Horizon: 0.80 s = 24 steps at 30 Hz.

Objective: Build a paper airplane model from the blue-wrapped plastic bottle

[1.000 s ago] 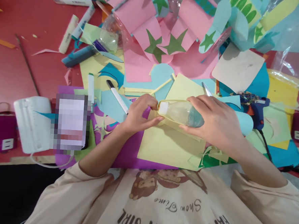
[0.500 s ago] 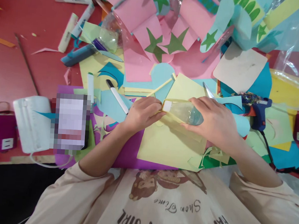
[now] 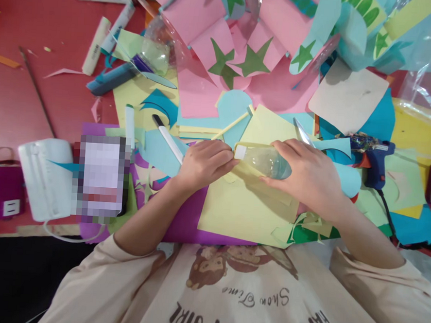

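A clear plastic bottle [image 3: 264, 160] with a white cap lies on its side over a pale yellow sheet [image 3: 242, 207]. My right hand [image 3: 311, 179] is wrapped round the bottle's body. My left hand [image 3: 204, 163] is closed at the bottle's neck, its fingers pinching a narrow yellow paper strip [image 3: 243, 144] that loops round the cap end. The yellow sheet rests on a purple sheet [image 3: 186, 218].
A white marker [image 3: 167, 138] lies just left of my left hand. Scissor blades [image 3: 302, 132] and a blue glue gun [image 3: 374, 159] are beside my right hand. Pink paper with green stars [image 3: 225, 60] is heaped behind. A white device [image 3: 44, 175] sits far left.
My left hand has closed in on the bottle's neck and now covers part of the strip. The bottle and my right hand have shifted very slightly.
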Available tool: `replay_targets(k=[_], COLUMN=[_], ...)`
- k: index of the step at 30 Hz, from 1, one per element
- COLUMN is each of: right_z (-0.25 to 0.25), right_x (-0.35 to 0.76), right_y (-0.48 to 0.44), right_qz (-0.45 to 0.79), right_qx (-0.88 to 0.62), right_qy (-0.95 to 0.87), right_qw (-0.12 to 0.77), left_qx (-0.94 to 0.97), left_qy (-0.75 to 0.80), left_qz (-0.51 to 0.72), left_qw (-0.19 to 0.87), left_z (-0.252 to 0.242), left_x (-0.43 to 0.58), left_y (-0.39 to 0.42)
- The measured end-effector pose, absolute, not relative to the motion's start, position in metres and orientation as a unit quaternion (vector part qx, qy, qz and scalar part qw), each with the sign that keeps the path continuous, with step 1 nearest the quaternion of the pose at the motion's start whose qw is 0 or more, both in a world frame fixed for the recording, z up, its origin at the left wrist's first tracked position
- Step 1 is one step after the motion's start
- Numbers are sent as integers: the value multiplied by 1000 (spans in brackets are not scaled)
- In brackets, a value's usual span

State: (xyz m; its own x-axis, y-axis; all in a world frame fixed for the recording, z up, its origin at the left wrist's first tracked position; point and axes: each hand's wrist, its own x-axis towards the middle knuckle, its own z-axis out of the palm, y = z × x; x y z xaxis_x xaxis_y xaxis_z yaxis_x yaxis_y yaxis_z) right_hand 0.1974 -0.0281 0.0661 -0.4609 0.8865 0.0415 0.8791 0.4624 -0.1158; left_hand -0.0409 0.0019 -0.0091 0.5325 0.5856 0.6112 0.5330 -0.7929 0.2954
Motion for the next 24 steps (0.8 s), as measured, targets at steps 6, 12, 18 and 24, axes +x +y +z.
replay_targets(k=[6, 12, 18, 24], right_z=[66, 65, 64, 65], right_x=[197, 197, 198, 197], right_y=[-29, -29, -29, -29], right_qz=[46, 48, 36, 29], right_qx=[-520, -517, -516, -520], right_qy=[-852, -853, -854, -852], right_qw=[41, 45, 54, 47], left_qx=[866, 850, 876, 883], left_qy=[305, 375, 357, 327], left_qz=[395, 368, 319, 335], left_qw=[27, 39, 52, 32], left_z=[-7, -8, -3, -1], left_x=[-40, -41, -40, -42], left_y=[2, 0, 3, 4])
